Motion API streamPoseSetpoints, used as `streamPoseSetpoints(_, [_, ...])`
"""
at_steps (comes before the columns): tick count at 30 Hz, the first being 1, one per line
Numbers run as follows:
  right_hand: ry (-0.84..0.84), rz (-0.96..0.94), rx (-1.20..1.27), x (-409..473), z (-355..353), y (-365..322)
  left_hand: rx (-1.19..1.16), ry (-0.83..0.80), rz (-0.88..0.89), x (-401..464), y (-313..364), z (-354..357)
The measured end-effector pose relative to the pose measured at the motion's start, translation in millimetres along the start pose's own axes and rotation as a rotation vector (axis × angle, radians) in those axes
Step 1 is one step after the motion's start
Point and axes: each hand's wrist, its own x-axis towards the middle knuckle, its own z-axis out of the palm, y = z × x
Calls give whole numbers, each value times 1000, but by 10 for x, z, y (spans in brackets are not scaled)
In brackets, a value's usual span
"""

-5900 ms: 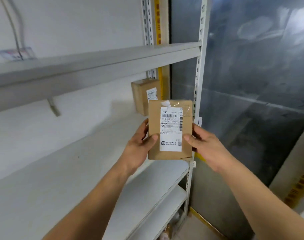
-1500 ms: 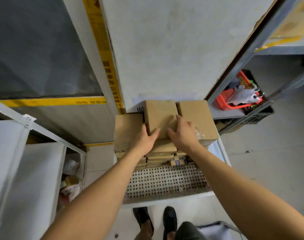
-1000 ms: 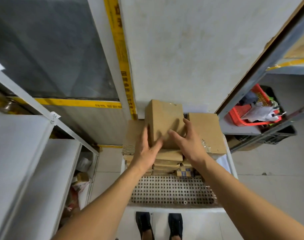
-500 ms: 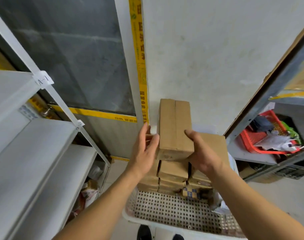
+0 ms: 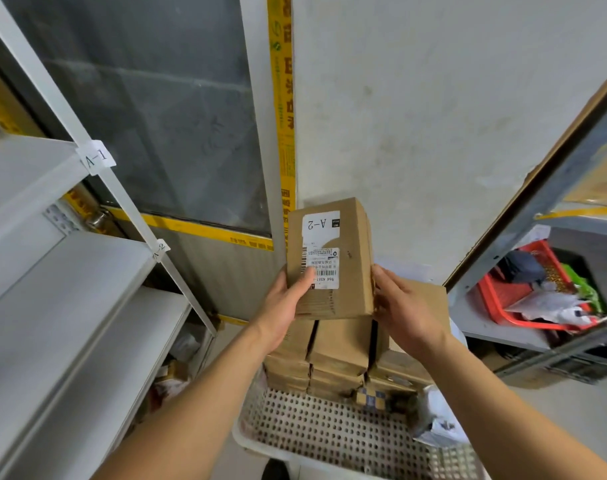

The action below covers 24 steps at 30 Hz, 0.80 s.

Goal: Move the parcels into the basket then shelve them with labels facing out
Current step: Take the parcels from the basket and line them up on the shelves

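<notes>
View: head camera, looking forward and down.
Held parcel: a cardboard parcel [image 5: 329, 259] sits at centre frame, raised clear above the stacked parcels [image 5: 336, 358], its label [image 5: 321, 251] turned toward the camera. The label reads "A-2" and appears upside down.
Left hand: the left hand [image 5: 284, 306] grips the parcel's lower left edge, thumb laid across the front face beside the barcode.
Right hand: the right hand [image 5: 404, 310] holds the lower right edge, fingers curled against the side. The two-sided hold keeps the labelled face open for reading.
Basket: the white perforated basket [image 5: 329, 434] occupies the lower centre of the frame; the stacked parcels stand at its far end.
Shelving: the grey shelf unit [image 5: 70, 306] fills the left of the frame. Its upright carries the tag "A-1" [image 5: 96, 157] and a lower tag [image 5: 161, 249] ending in "2".
Step in hand: judged as label check before shelving; the code likely directs the parcel to the lower tagged shelf.
Next move: the parcel probably needs inverting so the label reads upright and faces out.
Background: a red tray [image 5: 523, 299] of loose items rests on a shelf at right.
</notes>
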Motion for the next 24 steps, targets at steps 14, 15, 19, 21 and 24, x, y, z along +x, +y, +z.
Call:
streamPoseSetpoints(14, [-170,-96,-300,41,-178,-376,693,279,280,-322,580,-59])
streamPoseSetpoints(15, [-197,-94,-416,75,-184,-453,782,219,308,-363,697,-76])
streamPoseSetpoints(19, [-423,-69,-740,159,-90,-744,964,-104,154,-322,870,-191])
streamPoseSetpoints(21, [-502,-64,-757,171,-18,-836,988,-225,10,-299,811,-238])
streamPoseSetpoints(24, [-562,-85,-730,153,63,-876,933,-255,-59,-300,665,-322])
